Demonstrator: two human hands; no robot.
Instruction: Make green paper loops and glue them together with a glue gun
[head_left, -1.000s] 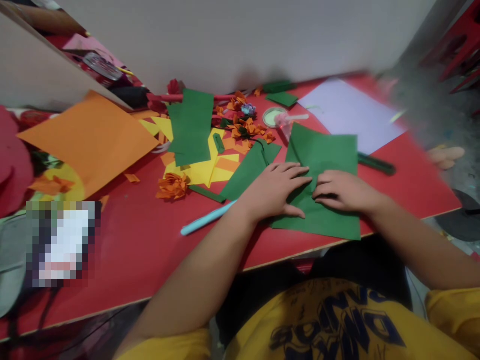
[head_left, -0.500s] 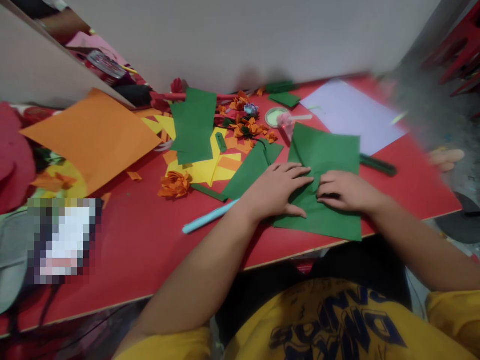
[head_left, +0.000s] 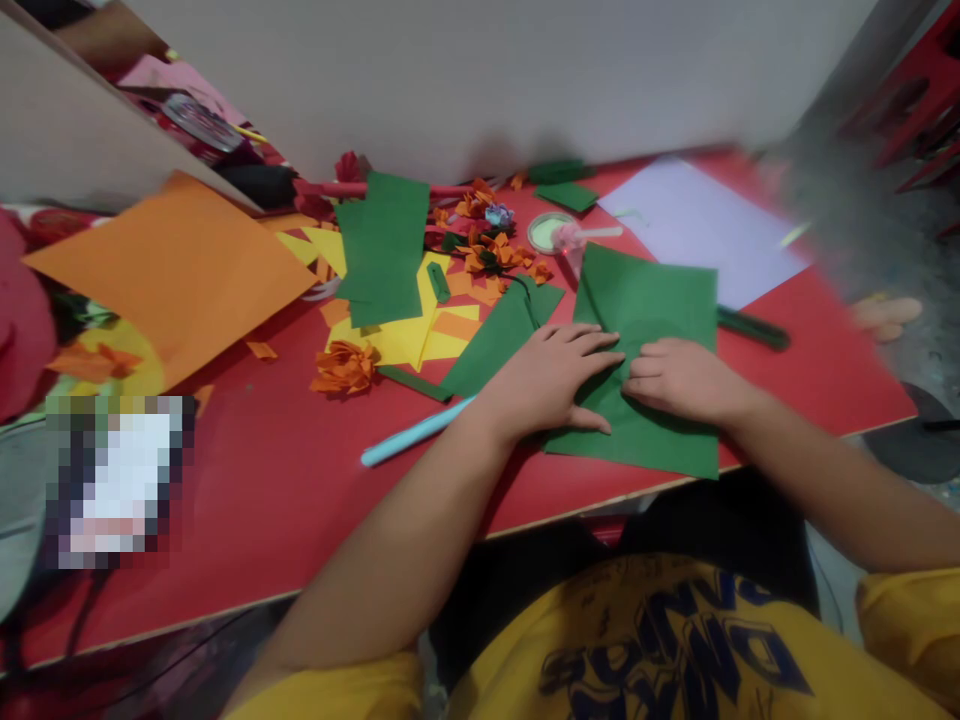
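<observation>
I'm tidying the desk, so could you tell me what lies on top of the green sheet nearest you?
Both hands, left hand and right hand, press flat on the green sheet; anything beneath them is hidden.

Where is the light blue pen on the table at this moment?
In the head view the light blue pen lies on the red table, left of the left hand, its far end hidden under that wrist, below the orange paper flower.

A paper-craft corner, likely at home: red table (head_left: 247,480) against a plain wall, strewn with coloured paper sheets (head_left: 176,270), orange paper flowers (head_left: 343,368), offcuts, a glue pot (head_left: 547,232).
</observation>
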